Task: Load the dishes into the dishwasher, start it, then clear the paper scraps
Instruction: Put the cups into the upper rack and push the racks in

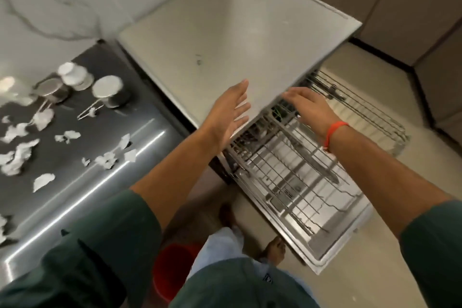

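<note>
**Both hands at the racks, dishes waiting on the counter**

Right now both hands hold nothing. The left hand (pixel 231 110) is flat, fingers straight and together, its palm turned toward the near front corner of the dishwasher (pixel 225 40). The right hand (pixel 308 105) reaches in palm down with fingers extended, just over the upper rack (pixel 287 157); whether it touches the wire I cannot tell, since the view is blurred there.

The upper rack is pulled out toward the person, above the open door (pixel 347 235), its long wires running from the machine's mouth out toward the door's free edge. A second wire basket (pixel 370 110) sticks out further right, over the floor. Something dark and long lies across the upper rack, too smeared to name.

The dishes are well apart from the machine, on the steel counter (pixel 105 167) to the left: two small pans (pixel 110 91) with thin handles pointing toward the person, and a stack of white bowls (pixel 73 75) between and behind them. Paper scraps (pixel 22 150) lie scattered in front of them.

As I judge it, the step in hand is readying the racks for loading. It would go best with the rack slid fully out and level before anything is fetched, then each pan carried by its handle, set mouth down with the handle lying along the wires.
</note>
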{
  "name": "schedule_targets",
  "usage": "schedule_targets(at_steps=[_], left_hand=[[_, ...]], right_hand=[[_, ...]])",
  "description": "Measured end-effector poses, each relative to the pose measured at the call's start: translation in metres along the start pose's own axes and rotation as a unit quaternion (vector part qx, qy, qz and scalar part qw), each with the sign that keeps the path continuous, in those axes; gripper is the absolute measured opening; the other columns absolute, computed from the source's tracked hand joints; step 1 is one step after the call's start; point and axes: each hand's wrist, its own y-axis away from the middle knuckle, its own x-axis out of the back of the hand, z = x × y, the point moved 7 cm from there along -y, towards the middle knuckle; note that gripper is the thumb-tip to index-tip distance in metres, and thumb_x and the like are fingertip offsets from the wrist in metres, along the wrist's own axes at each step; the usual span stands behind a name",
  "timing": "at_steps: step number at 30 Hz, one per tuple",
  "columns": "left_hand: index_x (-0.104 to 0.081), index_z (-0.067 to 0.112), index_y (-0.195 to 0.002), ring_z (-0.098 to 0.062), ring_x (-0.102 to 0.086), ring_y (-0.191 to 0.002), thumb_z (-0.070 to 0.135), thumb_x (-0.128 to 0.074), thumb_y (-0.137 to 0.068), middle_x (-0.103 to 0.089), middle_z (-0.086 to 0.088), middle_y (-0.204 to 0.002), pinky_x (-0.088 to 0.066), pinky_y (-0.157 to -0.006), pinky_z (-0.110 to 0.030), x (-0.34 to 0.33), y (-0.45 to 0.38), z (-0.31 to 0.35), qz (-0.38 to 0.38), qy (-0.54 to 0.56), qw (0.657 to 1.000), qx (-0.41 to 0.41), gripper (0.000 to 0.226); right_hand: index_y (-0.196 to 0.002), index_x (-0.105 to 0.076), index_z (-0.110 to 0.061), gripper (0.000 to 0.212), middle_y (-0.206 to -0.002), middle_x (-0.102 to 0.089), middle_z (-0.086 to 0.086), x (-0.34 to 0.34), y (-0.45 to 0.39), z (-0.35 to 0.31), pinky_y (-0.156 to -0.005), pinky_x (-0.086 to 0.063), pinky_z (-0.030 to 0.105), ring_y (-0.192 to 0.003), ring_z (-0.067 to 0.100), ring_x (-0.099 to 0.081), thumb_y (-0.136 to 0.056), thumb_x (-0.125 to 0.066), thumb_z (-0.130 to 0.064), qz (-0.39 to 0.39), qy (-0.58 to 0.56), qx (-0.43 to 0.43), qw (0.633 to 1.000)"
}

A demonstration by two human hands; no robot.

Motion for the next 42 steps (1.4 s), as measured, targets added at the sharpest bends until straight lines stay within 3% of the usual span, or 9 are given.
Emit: schedule_targets(at_steps=[4,9,15,19,25,30,34,38,42], left_hand=[[-0.044,0.025,-0.148,-0.020,-0.051,-0.135,0.046,-0.052,-0.102,-0.046,0.001,-0.152,-0.042,-0.113,-0.043,0.082,0.020,0.019,0.105,0.004,0.994,-0.012,0.052],[-0.052,0.028,-0.138,-0.018,-0.055,-0.126,0.038,-0.057,-0.100,-0.060,0.013,-0.121,-0.047,-0.098,-0.035,0.190,0.039,0.032,0.215,0.023,0.976,-0.019,0.040],[-0.057,0.022,-0.132,-0.013,-0.057,-0.097,0.022,-0.059,-0.099,-0.061,0.000,-0.109,-0.047,-0.078,-0.026,0.301,0.056,0.049,0.319,0.049,0.946,-0.042,0.034],[-0.055,0.027,-0.135,-0.014,-0.058,-0.114,0.026,-0.062,-0.097,-0.064,0.003,-0.124,-0.047,-0.099,-0.035,0.351,0.054,0.044,0.348,0.043,0.936,-0.006,0.038],[-0.050,0.026,-0.142,-0.015,-0.058,-0.113,0.027,-0.062,-0.098,-0.063,0.003,-0.124,-0.047,-0.095,-0.033,0.391,0.043,0.035,0.359,0.036,0.932,0.031,0.046],[-0.048,0.028,-0.143,-0.014,-0.059,-0.119,0.029,-0.062,-0.098,-0.062,0.003,-0.129,-0.050,-0.098,-0.033,0.397,0.036,0.027,0.334,0.044,0.940,0.050,0.047],[-0.050,0.029,-0.142,-0.014,-0.060,-0.118,0.028,-0.063,-0.097,-0.063,0.005,-0.123,-0.050,-0.102,-0.036,0.399,0.033,0.027,0.323,0.029,0.945,0.045,0.046],[-0.055,0.024,-0.136,-0.009,-0.061,-0.099,0.020,-0.060,-0.099,-0.064,0.004,-0.111,-0.048,-0.094,-0.031,0.398,0.036,0.035,0.343,0.010,0.939,0.010,0.038],[-0.055,0.024,-0.136,-0.009,-0.060,-0.102,0.020,-0.060,-0.099,-0.060,0.001,-0.117,-0.050,-0.086,-0.028,0.387,0.037,0.043,0.347,0.000,0.937,-0.029,0.037]], right_hand=[[-0.130,-0.057,-0.024,0.046,-0.132,-0.055,-0.003,-0.067,-0.006,-0.045,-0.103,-0.043,0.035,-0.118,0.014,-0.053,-0.090,-0.066,-0.044,-0.080,0.053,0.036,0.995],[-0.132,-0.057,-0.025,0.048,-0.132,-0.057,-0.001,-0.161,-0.026,-0.089,-0.107,-0.043,0.037,-0.116,0.012,-0.054,-0.089,-0.067,-0.045,-0.143,0.107,0.073,0.981],[-0.130,-0.058,-0.030,0.049,-0.136,-0.056,0.004,-0.278,-0.052,-0.115,-0.109,-0.043,0.039,-0.122,0.013,-0.055,-0.085,-0.072,-0.043,-0.201,0.166,0.098,0.960],[-0.141,-0.050,-0.028,0.065,-0.143,-0.049,0.005,-0.347,-0.066,-0.127,-0.109,-0.041,0.034,-0.130,0.017,-0.050,-0.083,-0.077,-0.038,-0.246,0.211,0.118,0.939],[-0.150,-0.035,-0.025,0.096,-0.149,-0.042,0.007,-0.422,-0.091,-0.143,-0.108,-0.034,0.030,-0.135,0.023,-0.044,-0.070,-0.088,-0.028,-0.249,0.264,0.162,0.918],[-0.153,-0.031,-0.023,0.106,-0.148,-0.042,0.007,-0.456,-0.105,-0.141,-0.108,-0.036,0.033,-0.133,0.026,-0.044,-0.065,-0.091,-0.025,-0.261,0.335,0.180,0.887],[-0.144,-0.042,-0.026,0.097,-0.135,-0.053,0.005,-0.459,-0.112,-0.138,-0.104,-0.044,0.038,-0.123,0.027,-0.051,-0.060,-0.091,-0.028,-0.252,0.370,0.195,0.873],[-0.124,-0.050,-0.028,0.081,-0.121,-0.056,0.001,-0.439,-0.110,-0.145,-0.093,-0.050,0.038,-0.108,0.022,-0.056,-0.054,-0.091,-0.036,-0.179,0.329,0.225,0.900],[-0.126,-0.045,-0.027,0.084,-0.124,-0.053,0.000,-0.404,-0.105,-0.147,-0.092,-0.048,0.033,-0.109,0.019,-0.053,-0.056,-0.090,-0.038,-0.136,0.293,0.235,0.917]])
